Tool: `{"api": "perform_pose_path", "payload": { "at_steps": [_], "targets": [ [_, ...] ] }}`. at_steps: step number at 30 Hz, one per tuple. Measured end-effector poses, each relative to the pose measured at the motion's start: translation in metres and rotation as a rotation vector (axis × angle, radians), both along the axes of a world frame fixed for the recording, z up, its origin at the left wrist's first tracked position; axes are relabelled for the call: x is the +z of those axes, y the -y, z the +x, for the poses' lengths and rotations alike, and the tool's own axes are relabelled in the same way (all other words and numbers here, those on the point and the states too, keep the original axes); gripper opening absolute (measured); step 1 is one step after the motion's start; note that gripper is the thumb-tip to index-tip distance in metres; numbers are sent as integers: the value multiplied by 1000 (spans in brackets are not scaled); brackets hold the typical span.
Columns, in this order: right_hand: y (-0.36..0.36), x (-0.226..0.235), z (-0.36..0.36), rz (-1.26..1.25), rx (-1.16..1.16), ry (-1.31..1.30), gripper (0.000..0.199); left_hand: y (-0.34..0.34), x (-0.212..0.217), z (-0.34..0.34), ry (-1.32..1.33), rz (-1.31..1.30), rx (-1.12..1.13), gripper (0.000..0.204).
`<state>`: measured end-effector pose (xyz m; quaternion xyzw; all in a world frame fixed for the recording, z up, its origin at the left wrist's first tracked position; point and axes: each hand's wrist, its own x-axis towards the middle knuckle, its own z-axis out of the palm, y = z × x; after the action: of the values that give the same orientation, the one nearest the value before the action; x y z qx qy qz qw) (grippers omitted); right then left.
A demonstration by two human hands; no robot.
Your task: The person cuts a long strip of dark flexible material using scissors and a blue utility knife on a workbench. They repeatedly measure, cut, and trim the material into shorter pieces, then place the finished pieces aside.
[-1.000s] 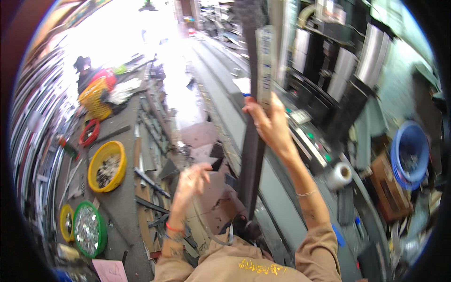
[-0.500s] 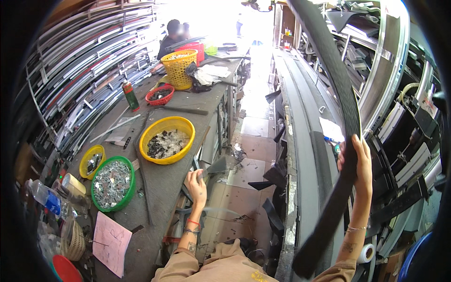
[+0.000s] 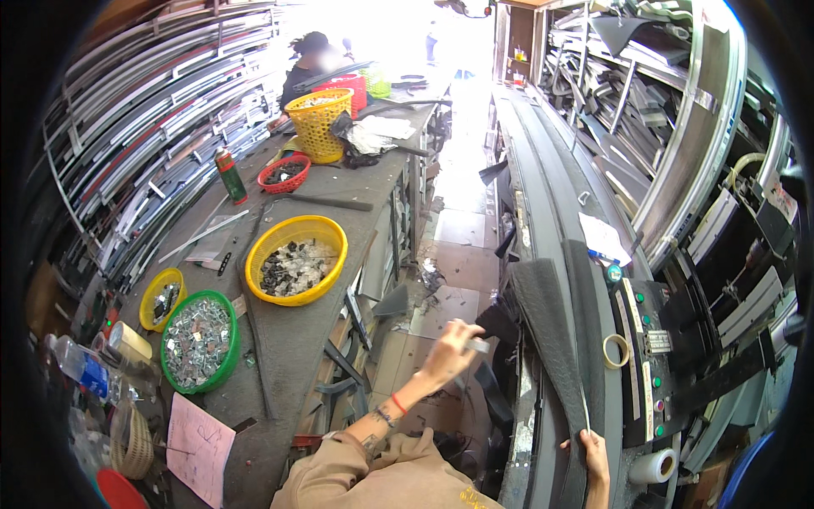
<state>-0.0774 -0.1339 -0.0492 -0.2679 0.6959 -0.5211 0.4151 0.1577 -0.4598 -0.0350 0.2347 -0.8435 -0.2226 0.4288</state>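
Right hand grips the near end of a long dark trim strip, fingers closed over its edge; the strip lies along the stacked mouldings right of the aisle. Left hand is raised mid-aisle, pinching a small pale piece. Advisable: hold the strip end steady and flat while the left hand approaches. Yellow basin sits on the bench.

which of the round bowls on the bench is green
The green bowl of small metal parts, nearest the person at the bench's near end. It sits between the small yellow bowl and the large yellow bowl; the red basket lies farther off.
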Motion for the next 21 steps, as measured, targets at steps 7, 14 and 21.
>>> {"api": "perform_pose_path", "payload": {
  "at_steps": [7,14,21],
  "targets": [
    [-50,1,34,-33,13,17,32,-93,-7,-105,388,-498,-772,108],
    [-104,16,79,-18,-38,117,37,-123,-23,-146,423,-771,-1029,58],
    [-147,73,138,233,-47,-664,59,-119,-10,-183,356,-789,-886,28]
  ]
}}
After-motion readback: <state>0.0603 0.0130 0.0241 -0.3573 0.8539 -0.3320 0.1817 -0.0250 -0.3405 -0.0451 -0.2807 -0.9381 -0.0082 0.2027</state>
